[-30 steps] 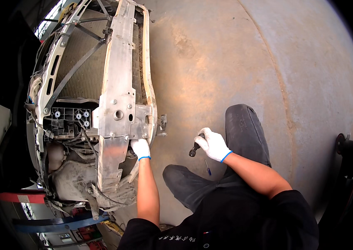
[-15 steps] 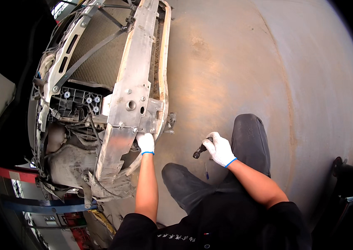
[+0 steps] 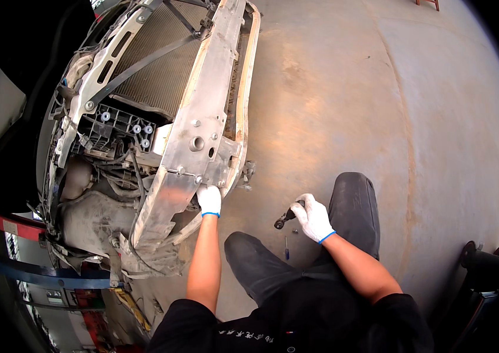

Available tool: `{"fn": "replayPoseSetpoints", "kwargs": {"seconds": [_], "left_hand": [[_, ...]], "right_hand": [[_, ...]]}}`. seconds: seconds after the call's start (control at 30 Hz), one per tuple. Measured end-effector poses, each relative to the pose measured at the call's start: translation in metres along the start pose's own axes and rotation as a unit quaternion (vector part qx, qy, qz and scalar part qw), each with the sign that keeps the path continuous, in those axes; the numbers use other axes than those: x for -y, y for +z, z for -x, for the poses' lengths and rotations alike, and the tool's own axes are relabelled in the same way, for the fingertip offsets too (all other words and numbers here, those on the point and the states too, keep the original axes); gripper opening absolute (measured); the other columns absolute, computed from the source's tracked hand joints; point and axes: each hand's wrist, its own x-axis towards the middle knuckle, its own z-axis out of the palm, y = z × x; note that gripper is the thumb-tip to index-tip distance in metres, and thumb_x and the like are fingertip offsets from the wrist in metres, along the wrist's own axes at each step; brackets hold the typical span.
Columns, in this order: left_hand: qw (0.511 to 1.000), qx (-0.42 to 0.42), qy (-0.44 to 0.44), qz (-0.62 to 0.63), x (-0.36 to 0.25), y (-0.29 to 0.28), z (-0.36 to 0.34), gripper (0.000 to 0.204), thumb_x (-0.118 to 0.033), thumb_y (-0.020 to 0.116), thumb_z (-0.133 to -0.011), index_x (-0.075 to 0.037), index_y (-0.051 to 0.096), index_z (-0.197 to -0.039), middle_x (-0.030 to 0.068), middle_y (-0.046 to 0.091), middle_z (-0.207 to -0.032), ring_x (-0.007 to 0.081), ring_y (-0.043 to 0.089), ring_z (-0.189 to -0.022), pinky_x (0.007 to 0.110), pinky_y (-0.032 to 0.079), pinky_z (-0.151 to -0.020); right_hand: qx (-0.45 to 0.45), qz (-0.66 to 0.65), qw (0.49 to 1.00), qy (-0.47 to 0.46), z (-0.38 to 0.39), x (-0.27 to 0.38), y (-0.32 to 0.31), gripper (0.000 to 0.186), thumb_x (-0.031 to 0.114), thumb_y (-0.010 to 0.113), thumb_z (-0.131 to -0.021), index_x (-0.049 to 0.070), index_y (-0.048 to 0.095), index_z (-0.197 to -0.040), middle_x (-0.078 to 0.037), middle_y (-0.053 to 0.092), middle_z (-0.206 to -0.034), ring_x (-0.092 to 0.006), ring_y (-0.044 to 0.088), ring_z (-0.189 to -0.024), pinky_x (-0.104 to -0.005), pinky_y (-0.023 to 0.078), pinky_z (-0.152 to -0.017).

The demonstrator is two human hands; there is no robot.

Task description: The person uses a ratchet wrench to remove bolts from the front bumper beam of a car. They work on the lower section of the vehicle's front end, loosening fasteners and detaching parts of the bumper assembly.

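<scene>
My left hand (image 3: 209, 200), in a white glove with a blue cuff, reaches in at the lower edge of the silver bumper beam (image 3: 205, 100) on a stripped car front. Its fingers are hidden there, beneath a few bolts. Off to the right, my gloved right hand (image 3: 314, 219) is closed around a dark ratchet wrench (image 3: 282, 222), whose head points left over the floor. Beneath it, a small metal piece (image 3: 295, 231) and a screwdriver (image 3: 287, 249) with a blue handle lie on the concrete.
A radiator (image 3: 158, 56) sits behind the beam, with a dark diagonal strut (image 3: 143, 66) across it. Hoses and wires (image 3: 121, 179) fill the space lower left. A red lift arm (image 3: 17, 226) and a blue one (image 3: 55, 275) stick out at left. Black equipment (image 3: 485, 259) stands far right.
The view has shifted a little, so the car front appears farther right. My left hand stays at the beam and my right keeps the ratchet wrench. The small metal piece shows more clearly.
</scene>
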Motion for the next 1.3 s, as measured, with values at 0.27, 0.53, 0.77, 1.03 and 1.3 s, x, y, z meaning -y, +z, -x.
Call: {"fn": "replayPoseSetpoints", "kwargs": {"seconds": [0.27,0.53,0.77,1.03,1.3], "left_hand": [[0.973,-0.111,-0.003,0.204,0.007,0.010,-0.002,0.030,-0.014,0.052,-0.092,0.003,0.063,-0.114,0.0227,0.065,-0.116,0.0373,0.061,-0.107,0.043,0.046,-0.093],[0.937,-0.111,0.004,0.332,0.002,-0.006,-0.003,0.030,-0.014,0.053,-0.093,0.004,0.061,-0.115,0.0229,0.064,-0.119,0.0375,0.060,-0.109,0.042,0.046,-0.094],[0.921,-0.105,0.011,0.375,0.000,-0.012,0.000,0.031,-0.015,0.053,-0.093,0.004,0.061,-0.117,0.0231,0.063,-0.121,0.0377,0.059,-0.110,0.041,0.046,-0.095],[0.976,-0.134,0.018,0.173,0.003,-0.001,0.005,0.023,-0.011,0.051,-0.088,0.000,0.068,-0.099,0.0244,0.066,-0.098,0.0408,0.062,-0.090,0.047,0.049,-0.084],[0.997,0.070,0.005,-0.011,-0.009,-0.014,-0.010,0.023,-0.012,0.050,-0.090,0.003,0.065,-0.099,0.0223,0.067,-0.102,0.0434,0.060,-0.096,0.048,0.048,-0.085]], "right_hand": [[0.011,0.000,1.000,0.011,0.001,0.001,0.001,0.034,0.032,0.060,-0.093,0.001,0.055,-0.107,-0.021,0.069,-0.090,-0.0404,0.067,-0.084,-0.0447,0.053,-0.076],[0.007,0.008,1.000,0.014,0.002,0.005,0.002,0.035,0.033,0.060,-0.093,0.001,0.056,-0.105,-0.021,0.069,-0.089,-0.0402,0.067,-0.083,-0.0445,0.053,-0.076],[0.009,0.011,1.000,0.028,0.003,0.009,-0.003,0.034,0.031,0.062,-0.093,0.000,0.056,-0.104,-0.021,0.069,-0.088,-0.0389,0.068,-0.082,-0.0438,0.053,-0.075],[-0.009,0.013,1.000,-0.013,0.004,0.004,0.001,0.030,0.030,0.061,-0.094,0.002,0.055,-0.102,-0.020,0.068,-0.080,-0.0386,0.067,-0.075,-0.0441,0.052,-0.069],[-0.028,0.015,0.999,-0.022,0.004,-0.005,0.004,0.029,0.029,0.062,-0.094,0.002,0.055,-0.103,-0.021,0.067,-0.079,-0.0390,0.067,-0.074,-0.0436,0.052,-0.068]]}}
